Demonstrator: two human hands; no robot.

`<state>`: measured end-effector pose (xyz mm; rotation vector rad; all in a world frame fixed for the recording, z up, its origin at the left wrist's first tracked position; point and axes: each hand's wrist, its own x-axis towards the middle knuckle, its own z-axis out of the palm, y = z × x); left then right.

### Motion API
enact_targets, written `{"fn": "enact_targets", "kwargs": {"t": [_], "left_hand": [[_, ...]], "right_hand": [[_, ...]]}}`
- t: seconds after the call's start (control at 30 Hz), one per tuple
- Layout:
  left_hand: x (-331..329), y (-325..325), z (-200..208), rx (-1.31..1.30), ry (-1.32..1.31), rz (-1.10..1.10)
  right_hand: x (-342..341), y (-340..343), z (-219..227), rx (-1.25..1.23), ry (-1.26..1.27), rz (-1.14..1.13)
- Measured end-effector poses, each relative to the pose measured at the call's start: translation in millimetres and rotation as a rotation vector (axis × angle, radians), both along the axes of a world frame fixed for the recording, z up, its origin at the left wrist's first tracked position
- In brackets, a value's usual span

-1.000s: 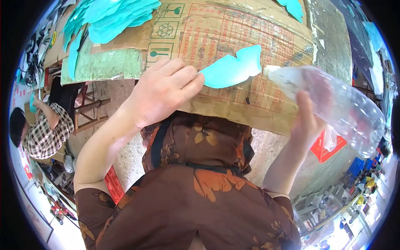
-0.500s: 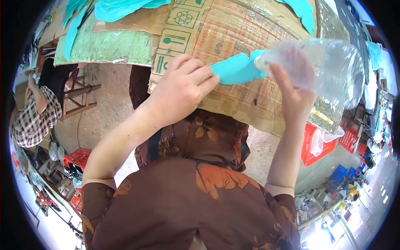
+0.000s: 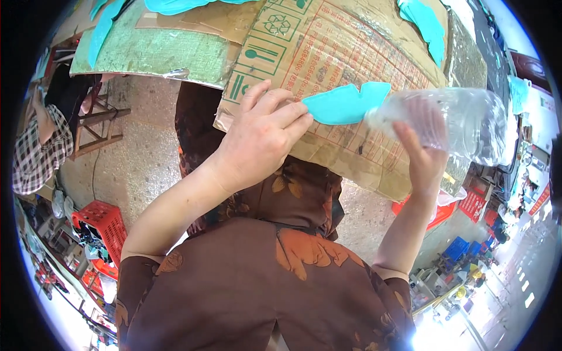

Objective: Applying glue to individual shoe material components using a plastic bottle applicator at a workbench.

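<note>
My left hand (image 3: pixel 260 134) lies over the near left side of a printed brown cardboard sheet (image 3: pixel 374 50). Its fingers press together on the left end of a flat turquoise cut piece (image 3: pixel 339 106), which looks like thin sheet material with a notch in its far edge. In my right hand (image 3: pixel 427 158) is a clear plastic bottle (image 3: pixel 477 123), tilted nearly flat, its blurred neck pointing left. That neck is at the right end of the turquoise piece; whether it touches cannot be told. What the bottle holds is unclear.
More turquoise pieces lie in a stack (image 3: pixel 187 4) at the far left and at the far right (image 3: pixel 424 29). A green board (image 3: pixel 158 55) adjoins the cardboard. A red crate (image 3: pixel 102 225) stands on the floor at left, near a wooden stool (image 3: pixel 99 128) and another person's checked sleeve (image 3: pixel 41 149).
The bottle has moved down and slightly right, its neck sweeping along the turquoise piece's right end. My left hand keeps hold of the piece. The whole view has shifted slightly.
</note>
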<state>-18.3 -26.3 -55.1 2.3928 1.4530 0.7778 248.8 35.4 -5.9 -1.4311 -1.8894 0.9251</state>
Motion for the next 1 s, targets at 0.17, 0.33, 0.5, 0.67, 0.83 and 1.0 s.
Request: {"fn": "enact_targets", "kwargs": {"t": [0.17, 0.33, 0.5, 0.67, 0.83, 1.0], "left_hand": [[1, 1, -1, -0.002, 0.015, -0.008], [-2, -3, 1, -0.011, 0.008, 0.005], [-1, -3, 1, -0.023, 0.002, 0.002], [-2, -4, 4, -0.034, -0.004, 0.011], [2, -4, 5, -0.037, -0.016, -0.018], [0, -4, 6, -0.05, -0.024, 0.025]], "right_hand": [[-29, 8, -5, 0.178, 0.101, -0.173], [-13, 12, -3, 0.095, 0.133, -0.09], [-26, 6, -8, 0.103, 0.222, -0.131], [-7, 17, -6, 0.026, 0.292, -0.176], [-24, 1, -3, 0.037, 0.15, 0.008], [-12, 5, 3, -0.134, 0.324, -0.083]]}}
